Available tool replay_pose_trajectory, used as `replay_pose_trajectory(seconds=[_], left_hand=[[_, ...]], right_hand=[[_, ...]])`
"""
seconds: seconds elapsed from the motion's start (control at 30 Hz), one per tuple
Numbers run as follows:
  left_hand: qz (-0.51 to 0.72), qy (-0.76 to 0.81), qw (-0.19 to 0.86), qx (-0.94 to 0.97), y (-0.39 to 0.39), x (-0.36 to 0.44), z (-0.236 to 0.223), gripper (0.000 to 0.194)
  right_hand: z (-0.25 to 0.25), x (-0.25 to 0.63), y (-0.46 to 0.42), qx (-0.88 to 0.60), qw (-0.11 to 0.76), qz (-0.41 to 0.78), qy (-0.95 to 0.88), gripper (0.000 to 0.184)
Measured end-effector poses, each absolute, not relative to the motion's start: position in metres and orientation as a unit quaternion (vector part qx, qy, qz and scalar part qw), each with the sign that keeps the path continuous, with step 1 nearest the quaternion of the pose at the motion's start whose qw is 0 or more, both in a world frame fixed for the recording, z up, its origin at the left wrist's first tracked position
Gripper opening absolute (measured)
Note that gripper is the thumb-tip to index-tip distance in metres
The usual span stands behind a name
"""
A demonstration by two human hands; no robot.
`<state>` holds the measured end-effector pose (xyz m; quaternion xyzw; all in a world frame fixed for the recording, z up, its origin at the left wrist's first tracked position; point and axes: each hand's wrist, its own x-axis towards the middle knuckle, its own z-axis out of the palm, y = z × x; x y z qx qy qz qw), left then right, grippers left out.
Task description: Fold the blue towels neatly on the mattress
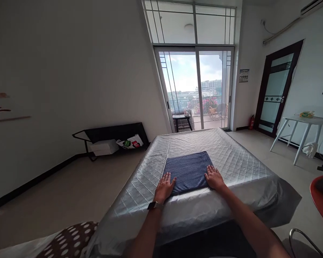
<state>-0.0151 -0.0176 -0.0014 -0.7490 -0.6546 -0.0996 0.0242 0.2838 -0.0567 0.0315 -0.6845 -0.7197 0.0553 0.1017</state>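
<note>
My left hand [165, 186] and right hand [214, 177] lie open, fingers extended, touching opposite edges of the blue cloth [188, 171], gripping nothing as far as I can tell. It rests flat on the silver-covered table [237, 157], facing glass doors [196, 86].

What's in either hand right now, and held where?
Nothing is gripped. The left hand lies flat on the near left corner of the blue cloth, the right hand on its right edge.
</note>
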Motion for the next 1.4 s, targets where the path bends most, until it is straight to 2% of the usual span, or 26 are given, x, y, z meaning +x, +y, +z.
replay_pose_trajectory(seconds=[0.2,0.4,0.57,0.77,0.87,0.97,1.07,1.27,1.4], left_hand=[[-0.102,-0.649,0.022,-0.753,-0.018,-0.015,0.006,0.064],[-0.074,-0.656,0.010,-0.751,-0.022,-0.014,0.013,0.068],[-0.077,-0.659,0.049,-0.747,-0.018,-0.010,0.016,0.065],[-0.138,-0.532,0.038,-0.835,-0.007,0.081,0.027,0.058],[-0.121,-0.475,0.006,-0.872,-0.012,0.134,0.025,0.057],[-0.092,-0.462,-0.010,-0.882,-0.018,0.150,0.019,0.054],[-0.078,-0.480,-0.007,-0.874,-0.020,0.125,0.012,0.053],[-0.053,-0.575,0.040,-0.816,-0.027,0.012,0.000,0.048],[-0.068,-0.639,0.040,-0.765,-0.043,-0.035,-0.002,0.057]], right_hand=[[0.037,0.283,-0.059,-0.686,0.103,0.071,-0.717,0.059],[0.044,0.282,-0.063,-0.685,0.104,0.078,-0.717,0.059],[0.036,0.282,-0.059,-0.683,0.118,0.074,-0.717,0.058],[0.027,0.283,-0.053,-0.680,0.126,0.061,-0.719,0.058],[0.030,0.285,-0.056,-0.676,0.117,0.056,-0.726,0.059],[0.034,0.286,-0.059,-0.672,0.106,0.054,-0.731,0.059],[0.036,0.285,-0.060,-0.675,0.108,0.051,-0.728,0.059],[0.038,0.284,-0.059,-0.682,0.111,0.054,-0.721,0.059],[0.038,0.284,-0.059,-0.683,0.110,0.054,-0.720,0.058]])
